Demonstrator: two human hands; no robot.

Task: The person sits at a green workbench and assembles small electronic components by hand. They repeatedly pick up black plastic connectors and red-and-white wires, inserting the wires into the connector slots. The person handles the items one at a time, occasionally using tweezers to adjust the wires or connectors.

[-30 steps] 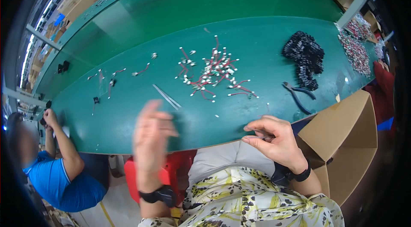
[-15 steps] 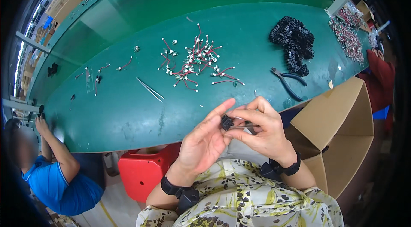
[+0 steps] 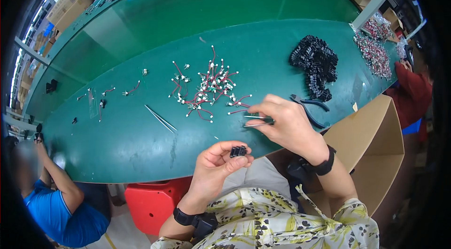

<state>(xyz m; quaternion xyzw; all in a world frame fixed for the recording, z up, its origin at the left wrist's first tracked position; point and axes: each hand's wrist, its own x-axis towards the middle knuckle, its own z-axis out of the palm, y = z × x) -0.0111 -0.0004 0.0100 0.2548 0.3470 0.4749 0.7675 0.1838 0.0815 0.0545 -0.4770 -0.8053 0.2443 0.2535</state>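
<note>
Compared with half a second ago, the right hand [image 3: 289, 120] is no longer up against the left hand [image 3: 213, 167] and now reaches just beside the near right edge of the wire pile [image 3: 216, 84]. Beneath the wire pile spreads the green desk [image 3: 112, 145]. An open cardboard box [image 3: 361, 131] stands to the pile's right, on the wearer's side; a red stool [image 3: 152, 206] is to its near left. Well right of the pile lies a heap of black connector parts [image 3: 314, 61]. Blue-handled pliers [image 3: 305, 103] lie right of the pile, loose tweezers [image 3: 160, 120] to its near left. The right hand pinches the gripped tweezers [image 3: 258, 117], prongs slightly apart, toward the pile; whether the tips touch it is hard to tell. The left hand, fingers curled and thumb pressed in, holds a small black block [image 3: 238, 151] on the near side of the pile, apart from it.
</note>
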